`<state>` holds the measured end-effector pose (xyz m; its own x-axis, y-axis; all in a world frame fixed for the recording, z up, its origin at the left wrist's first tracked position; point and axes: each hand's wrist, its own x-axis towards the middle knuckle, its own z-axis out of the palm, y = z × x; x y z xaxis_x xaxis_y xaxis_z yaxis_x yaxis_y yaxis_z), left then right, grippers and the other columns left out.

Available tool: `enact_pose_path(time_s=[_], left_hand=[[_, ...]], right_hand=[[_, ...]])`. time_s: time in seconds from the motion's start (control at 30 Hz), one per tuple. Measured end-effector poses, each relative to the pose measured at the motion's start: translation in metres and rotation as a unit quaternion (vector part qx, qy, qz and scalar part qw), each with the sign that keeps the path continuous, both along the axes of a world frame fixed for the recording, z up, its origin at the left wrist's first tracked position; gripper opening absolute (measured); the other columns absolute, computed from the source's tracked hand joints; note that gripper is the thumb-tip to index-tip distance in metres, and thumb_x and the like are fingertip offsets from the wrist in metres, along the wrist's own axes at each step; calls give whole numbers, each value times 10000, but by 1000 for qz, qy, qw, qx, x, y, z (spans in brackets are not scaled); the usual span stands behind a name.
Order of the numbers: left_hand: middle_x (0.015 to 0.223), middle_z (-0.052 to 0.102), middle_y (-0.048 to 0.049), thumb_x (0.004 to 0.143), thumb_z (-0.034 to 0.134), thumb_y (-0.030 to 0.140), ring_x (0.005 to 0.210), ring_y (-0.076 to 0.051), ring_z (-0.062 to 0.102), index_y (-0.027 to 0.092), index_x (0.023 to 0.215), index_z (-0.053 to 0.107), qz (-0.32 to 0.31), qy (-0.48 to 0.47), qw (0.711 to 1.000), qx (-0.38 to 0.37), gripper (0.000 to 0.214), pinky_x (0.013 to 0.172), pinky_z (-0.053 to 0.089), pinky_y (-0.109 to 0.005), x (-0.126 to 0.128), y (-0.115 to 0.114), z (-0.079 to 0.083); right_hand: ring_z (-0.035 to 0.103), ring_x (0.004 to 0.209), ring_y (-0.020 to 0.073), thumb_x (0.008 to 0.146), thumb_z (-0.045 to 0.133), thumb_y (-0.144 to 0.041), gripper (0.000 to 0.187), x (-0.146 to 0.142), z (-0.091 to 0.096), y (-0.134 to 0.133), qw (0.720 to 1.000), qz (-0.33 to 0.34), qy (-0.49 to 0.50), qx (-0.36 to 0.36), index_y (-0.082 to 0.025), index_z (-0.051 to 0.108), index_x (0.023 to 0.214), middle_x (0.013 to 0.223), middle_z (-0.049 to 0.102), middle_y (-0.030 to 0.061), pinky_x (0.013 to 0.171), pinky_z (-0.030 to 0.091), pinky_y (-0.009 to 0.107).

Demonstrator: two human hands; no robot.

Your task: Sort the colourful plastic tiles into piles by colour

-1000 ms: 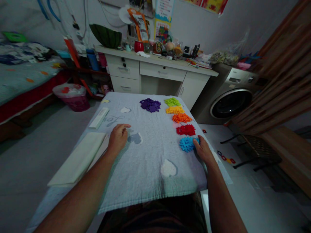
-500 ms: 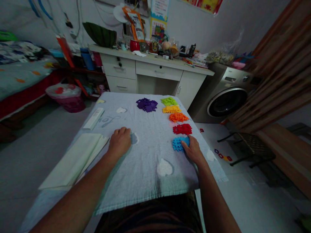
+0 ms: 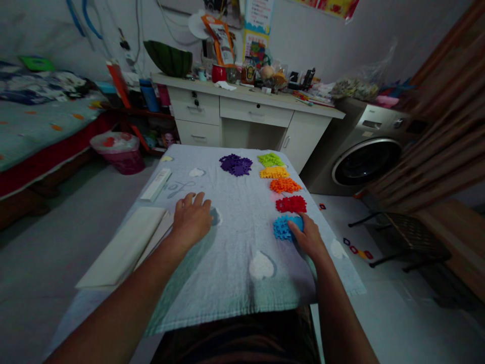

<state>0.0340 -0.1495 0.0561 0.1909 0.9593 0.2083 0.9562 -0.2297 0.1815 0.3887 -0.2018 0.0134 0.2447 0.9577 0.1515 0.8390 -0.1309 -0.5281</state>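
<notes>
at far left a bed [image 3: 34,131] with a patterned cover runs along the wall, and a pink bin [image 3: 119,151] lined with a crinkled plastic bag stands on the floor beside it. the tabletop [image 3: 212,298] is covered by a pale blue terry towel with a nubby weave. on its left edge lie a folded white sheet [image 3: 125,245], flat and smooth, and beyond it a long, slim white box [image 3: 156,184]. next to the box is grey looped stitching [image 3: 180,188], too dim to read.

the left hand [image 3: 192,218] rests palm down on the towel with its fingers loosely apart, gripping nothing. the forearm stretches straight out from the body. its fingertips touch a grey heart patch [image 3: 215,216]. a fuzzy white heart patch [image 3: 261,265] lies nearer the person.

a heap of purple toothed plastic pieces [image 3: 235,165] sits at the far end. to its right a column of similar heaps runs toward the person: green [image 3: 270,160], yellow [image 3: 274,172], orange [image 3: 285,185], red [image 3: 291,204], then the blue heap [image 3: 283,227] near the tabletop's right edge. the right hand [image 3: 308,236] is curled against the blue heap's near right side, fingers draped over its edge and thumb touching it. whether it is pinching the pieces cannot be told.

a silver front-loading washing machine [image 3: 366,156] with a round dark door stands at right.
</notes>
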Motion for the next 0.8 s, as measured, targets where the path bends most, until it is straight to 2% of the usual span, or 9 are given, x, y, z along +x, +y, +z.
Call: enact_pose_path(time_s=[0.07, 0.13, 0.2, 0.27, 0.4, 0.5, 0.63, 0.8], left_hand=[[1272, 588, -159, 773, 597, 280, 1226, -397, 468, 194, 1051, 661, -45, -3, 997, -66, 298, 990, 373, -548, 12, -8, 7], [1203, 629, -151, 790, 570, 291, 1126, -347, 564, 198, 1153, 630, -129, -30, 981, -141, 380, 977, 416, -497, 29, -19, 10], [1282, 598, -140, 783, 596, 323, 1181, -313, 558, 212, 1292, 546, -225, -93, 955, -170, 523, 1023, 414, -444, 50, -30, 9], [1409, 501, -167, 725, 679, 342, 1280, -327, 493, 188, 1413, 417, -274, -137, 936, -175, 752, 1070, 388, -442, 75, -39, 3], [1540, 297, -223, 594, 817, 419, 1423, -405, 284, 190, 1507, 219, -265, -184, 939, -119, 1115, 1128, 308, -534, 128, -44, -17], [1544, 266, -225, 506, 875, 405, 1418, -417, 280, 202, 1515, 156, -255, -205, 938, -111, 1256, 1114, 318, -554, 158, -42, -32], [1475, 380, -169, 569, 848, 372, 1334, -366, 407, 247, 1500, 156, -221, -216, 945, -102, 1167, 1053, 382, -536, 176, -39, -44], [1384, 488, -162, 673, 772, 324, 1282, -328, 461, 202, 1477, 188, -237, -250, 936, -78, 1001, 1052, 373, -505, 177, -35, -49]], right_hand=[[542, 1222, 329, 888, 452, -588, 652, -2, 3, 0, 1000, 7, 27, 8, -141, 511, 1359, 1324, 582, 183, 1053, 394, 515], [553, 1208, 321, 889, 449, -589, 642, -5, 7, -1, 999, 8, 46, 17, -144, 524, 1345, 1312, 591, 178, 1052, 400, 505], [565, 1190, 316, 887, 454, -591, 632, -10, 11, -2, 998, 4, 60, 15, -145, 541, 1325, 1295, 602, 176, 1041, 414, 491], [583, 1159, 312, 887, 455, -589, 613, -15, 15, -2, 997, 2, 71, 6, -147, 561, 1298, 1266, 620, 172, 1018, 432, 476], [613, 1093, 308, 879, 479, -574, 567, -22, 20, -1, 997, 5, 77, 17, -155, 593, 1244, 1193, 656, 162, 976, 453, 461], [622, 1063, 299, 864, 502, -578, 553, -26, 20, -2, 996, -1, 90, 30, -162, 610, 1212, 1164, 668, 151, 960, 456, 446], [610, 1068, 292, 850, 505, -614, 586, -34, 21, -3, 990, -10, 140, 31, -153, 619, 1193, 1171, 661, 148, 967, 438, 431], [611, 1009, 246, 855, 501, -591, 486, -47, 22, 0, 958, -18, 283, 37, -189, 646, 1087, 1084, 680, 88, 916, 453, 369]])
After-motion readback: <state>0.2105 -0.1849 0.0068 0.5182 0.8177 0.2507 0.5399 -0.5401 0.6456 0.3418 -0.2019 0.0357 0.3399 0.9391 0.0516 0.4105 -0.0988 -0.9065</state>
